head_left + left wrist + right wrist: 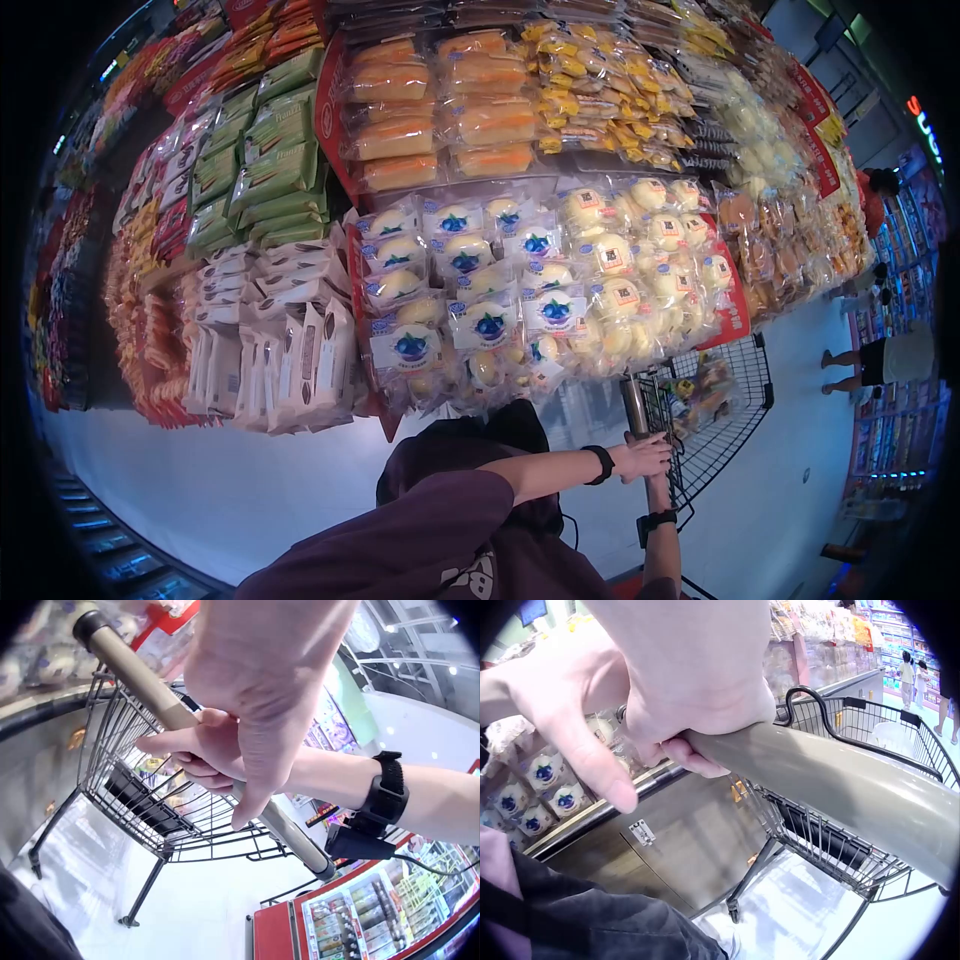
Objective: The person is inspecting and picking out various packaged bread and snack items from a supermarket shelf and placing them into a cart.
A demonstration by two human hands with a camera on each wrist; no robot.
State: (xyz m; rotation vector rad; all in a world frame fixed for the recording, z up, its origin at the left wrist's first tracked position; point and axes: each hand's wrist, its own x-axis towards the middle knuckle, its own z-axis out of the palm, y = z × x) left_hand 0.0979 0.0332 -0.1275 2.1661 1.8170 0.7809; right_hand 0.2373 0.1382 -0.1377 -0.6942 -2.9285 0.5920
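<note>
A shopping cart's grey handle runs across the left wrist view and the right wrist view. My right hand grips it, fingertips curled beneath the bar; this hand also shows in the left wrist view. Across the right hand, near its wrist, lies my left hand, its fingers extended in the head view. The left thumb points down in the right wrist view, where the rest of that left hand is partly hidden. Packaged goods lie in the wire basket.
A tiered display of wrapped breads spans the front, its red edge close to the cart. Pale floor lies to the right, with people farther off. A red-edged refrigerated case stands at lower right in the left wrist view.
</note>
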